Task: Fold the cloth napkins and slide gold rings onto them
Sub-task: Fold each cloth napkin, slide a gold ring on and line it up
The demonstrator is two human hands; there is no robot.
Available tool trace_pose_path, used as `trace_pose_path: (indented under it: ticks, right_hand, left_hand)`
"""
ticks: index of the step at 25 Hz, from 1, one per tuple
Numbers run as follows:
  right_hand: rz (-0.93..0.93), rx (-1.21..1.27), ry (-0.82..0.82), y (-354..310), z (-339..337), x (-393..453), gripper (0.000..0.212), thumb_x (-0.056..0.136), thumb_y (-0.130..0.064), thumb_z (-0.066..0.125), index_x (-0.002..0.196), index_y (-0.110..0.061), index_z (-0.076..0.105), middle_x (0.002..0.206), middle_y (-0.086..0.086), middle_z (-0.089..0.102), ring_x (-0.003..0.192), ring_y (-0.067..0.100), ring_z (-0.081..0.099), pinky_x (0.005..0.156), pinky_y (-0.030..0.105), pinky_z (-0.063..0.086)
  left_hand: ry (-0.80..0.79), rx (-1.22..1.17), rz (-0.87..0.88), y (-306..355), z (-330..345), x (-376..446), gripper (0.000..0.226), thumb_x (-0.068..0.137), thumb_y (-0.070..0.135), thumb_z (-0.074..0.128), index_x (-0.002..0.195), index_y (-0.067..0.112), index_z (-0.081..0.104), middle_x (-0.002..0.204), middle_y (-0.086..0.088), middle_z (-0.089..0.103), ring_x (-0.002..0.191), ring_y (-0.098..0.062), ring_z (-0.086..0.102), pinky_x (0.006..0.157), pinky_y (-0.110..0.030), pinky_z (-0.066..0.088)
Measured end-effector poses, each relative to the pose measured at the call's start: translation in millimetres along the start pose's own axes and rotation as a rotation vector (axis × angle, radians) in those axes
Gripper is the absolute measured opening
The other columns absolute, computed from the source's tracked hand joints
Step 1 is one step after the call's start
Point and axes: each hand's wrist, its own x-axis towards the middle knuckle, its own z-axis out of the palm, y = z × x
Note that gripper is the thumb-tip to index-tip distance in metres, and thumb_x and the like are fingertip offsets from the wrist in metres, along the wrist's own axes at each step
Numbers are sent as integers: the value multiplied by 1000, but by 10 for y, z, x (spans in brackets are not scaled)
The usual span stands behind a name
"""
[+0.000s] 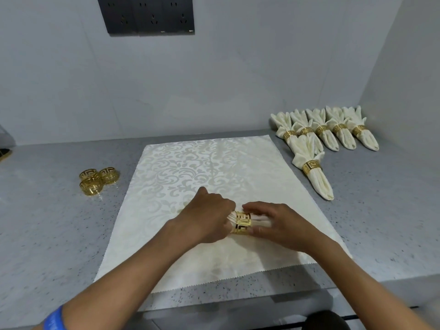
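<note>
Left hand (209, 217) grips the gathered napkin (259, 221) while the right hand (273, 225) pinches the gold ring (242, 222) around it.

Single view, head-worn wide-angle camera: looks forward and steeply down over the grey speckled tabletop (47, 234), close above both forearms, facing the wall with its black socket panel (146, 14).

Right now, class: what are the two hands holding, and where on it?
A rolled napkin: left hand grips one end, right hand holds the other, with the gold ring around it between them.
</note>
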Motion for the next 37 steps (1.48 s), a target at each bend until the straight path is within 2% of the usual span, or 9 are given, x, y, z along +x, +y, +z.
trace_pose_path:
  ticks: [5, 9, 12, 14, 17, 20, 23, 28, 37]
  right_hand:
    - [-168, -356, 198, 144, 96, -153, 25, 87, -40, 69, 111, -34, 67, 96, -16, 67, 82, 4, 55, 71, 27, 47]
    - [-230, -538, 249, 172, 191, -148, 36, 95, -46, 48, 122, -29, 62, 116, -12, 64, 98, 11, 56, 79, 30, 48]
    - [-230, -574, 244, 194, 213, -135, 37, 100, -41, 37, 121, -28, 64, 112, -10, 62, 92, 12, 55, 74, 27, 43]
    - [-218, -566, 250, 204, 224, -119, 34, 100, -39, 38, 116, -28, 66, 106, -11, 63, 86, 12, 55, 70, 26, 41]
    - [-220, -563, 270, 165, 225, -114, 22, 97, -31, 52, 111, -25, 68, 101, -7, 64, 81, 15, 56, 67, 28, 40]
    - [-205, -584, 247, 143, 188, -159, 18, 94, -24, 63, 110, -23, 70, 99, -6, 66, 81, 16, 58, 66, 30, 42]
    - [-195, -597, 251, 143, 147, -214, 19, 96, -28, 55, 108, -26, 70, 97, -8, 66, 81, 14, 58, 67, 30, 43]
    - [-160, -577, 263, 66, 216, -325, 35, 99, -36, 37, 100, -28, 70, 89, -10, 64, 75, 13, 57, 66, 29, 42]
    - [-168, -641, 392, -43, 282, -382, 32, 94, -37, 39, 81, -30, 67, 73, -12, 56, 63, 11, 52, 59, 26, 35]
  left_hand:
    - [79, -6, 118, -198, 30, -82, 12, 86, 38, 55, 92, 28, 57, 79, 7, 64, 68, -15, 49, 73, -27, 25]
    - [-6, -13, 121, -262, 24, -143, 8, 89, 29, 57, 86, 21, 56, 77, 5, 61, 73, -17, 49, 67, -27, 22]
    - [-74, -88, 115, -316, -28, -144, 9, 91, 27, 58, 85, 21, 56, 75, 5, 60, 73, -15, 51, 64, -28, 32]
    - [-35, -92, 102, -266, -44, -119, 17, 89, 39, 58, 100, 26, 58, 88, 6, 64, 85, -16, 54, 80, -28, 35]
    - [-73, -72, 63, -22, 15, -14, 57, 84, 58, 62, 128, 24, 49, 110, 3, 62, 109, -16, 50, 110, -37, 23]
    - [-46, -1, 55, 78, 83, 67, 44, 86, 49, 64, 118, 20, 53, 98, -1, 62, 104, -18, 52, 114, -41, 18]
    - [-28, 87, 94, 7, 72, 93, 35, 88, 42, 64, 115, 22, 53, 94, -1, 59, 106, -16, 46, 113, -41, 17]
    - [-16, 170, 158, 18, 68, 46, 37, 89, 30, 64, 122, 23, 48, 98, 3, 63, 113, -18, 38, 111, -44, 12]
    - [121, 228, 211, -13, 157, -11, 42, 74, 8, 64, 110, 23, 50, 85, 8, 60, 106, -17, 38, 111, -48, -2]
